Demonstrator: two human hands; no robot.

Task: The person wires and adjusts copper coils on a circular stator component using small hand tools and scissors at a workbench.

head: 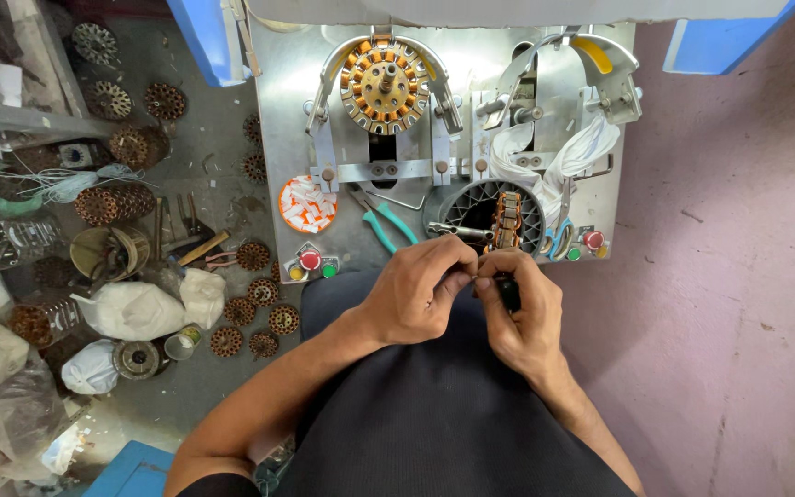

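My left hand (420, 290) and my right hand (519, 317) meet over my lap, just in front of the metal machine table (278, 138). A small black object (508, 293) sits in my right hand, wrapped by the fingers. My left thumb and fingertips pinch at its top end; what lies between them is too small to tell. Just beyond my hands a grey finned round housing (471, 204) holds a copper-wound core (506, 219) and a metal tool (453, 230). A round copper-wound stator (385, 85) is clamped at the machine's top.
Teal-handled pliers (384, 225) and an orange dish of white slips (307, 204) lie on the machine table, near red, green and yellow buttons (310, 262). White cloth strips (581, 152) hang at the right. Several brown stator cores (259, 317), bags and cans litter the floor on the left. A pink wall (738, 276) stands right.
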